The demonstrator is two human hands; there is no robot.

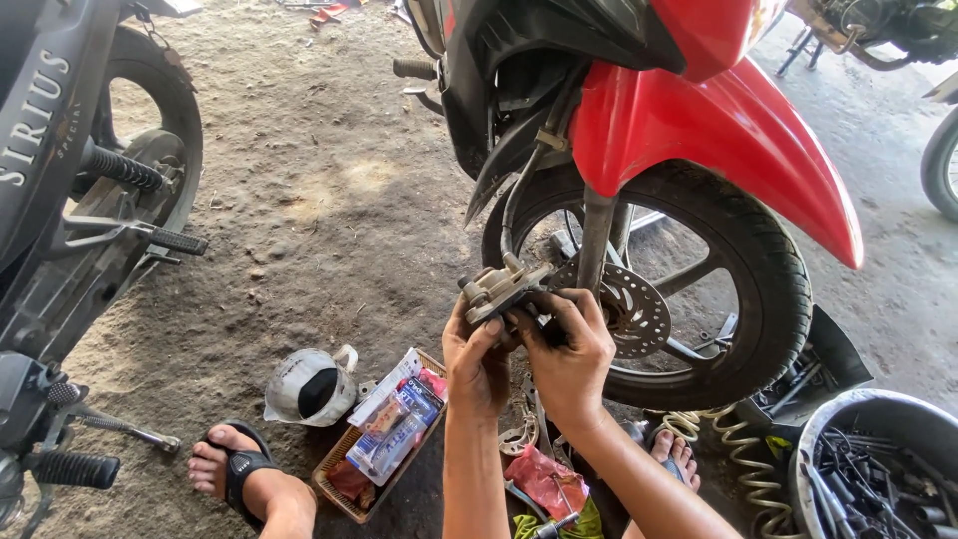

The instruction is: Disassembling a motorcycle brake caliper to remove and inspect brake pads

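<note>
- Caliper [496, 290]: grey metal brake part, held beside the fork leg [596, 240] of the red scooter, just left of the brake disc [631, 307]; a black hose [519, 190] is seen running up from it under the fender.
- Left hand [477, 361]: raised from below, fingers closed on the caliper's lower side, thumb pressed against its body.
- Right hand [571, 351]: fingers curled together over the caliper's right end, touching the left hand; its back is set in front of the disc.
- Front wheel [768, 299]: black tyre with spokes, disc mounted at the hub, covered above by a red fender [718, 140].
- Basket [334, 489]: shallow woven tray on the dirt floor, below and left of the hands, holding packaged parts [397, 424].
- Cap [311, 386]: white and grey, laid on the ground beside the basket.
- Foot [235, 464]: in a black sandal, at lower left.
- Tub [828, 429]: round, at lower right, filled with dark tools; a coiled yellowish hose [738, 449] is laid beside it.
- Red rag [544, 479]: between the forearms, on the ground.
- Second motorcycle [70, 190]: dark, at far left, footpegs showing.
</note>
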